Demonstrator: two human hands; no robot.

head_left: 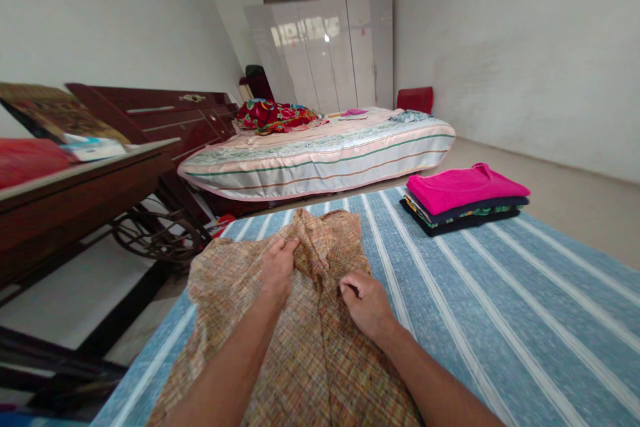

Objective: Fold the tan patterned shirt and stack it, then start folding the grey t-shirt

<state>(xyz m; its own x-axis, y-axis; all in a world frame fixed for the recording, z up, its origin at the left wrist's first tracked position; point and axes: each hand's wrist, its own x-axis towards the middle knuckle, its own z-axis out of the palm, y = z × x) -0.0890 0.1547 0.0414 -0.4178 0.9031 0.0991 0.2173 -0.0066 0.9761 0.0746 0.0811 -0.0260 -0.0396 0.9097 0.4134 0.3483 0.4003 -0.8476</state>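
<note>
A brown checked shirt (295,320) with a collar lies spread on the blue-and-white striped sheet (450,320) in front of me. Its front opening runs down the middle, and the cloth is somewhat creased around the collar. My left hand (279,270) is closed on the shirt's cloth just left of the collar, fingertips at the collar's edge. To the right of the opening, my right hand (366,303) is curled with thumb and fingers together, gripping the cloth. The fingertips of the right hand are partly hidden.
Folded clothes (465,200) with a bright pink one on top sit at the sheet's far right edge. Beyond stands another bed (315,163) with a red floral bundle (275,115). A wooden table (90,173) is close on the left; a pale wardrobe (325,53) stands behind.
</note>
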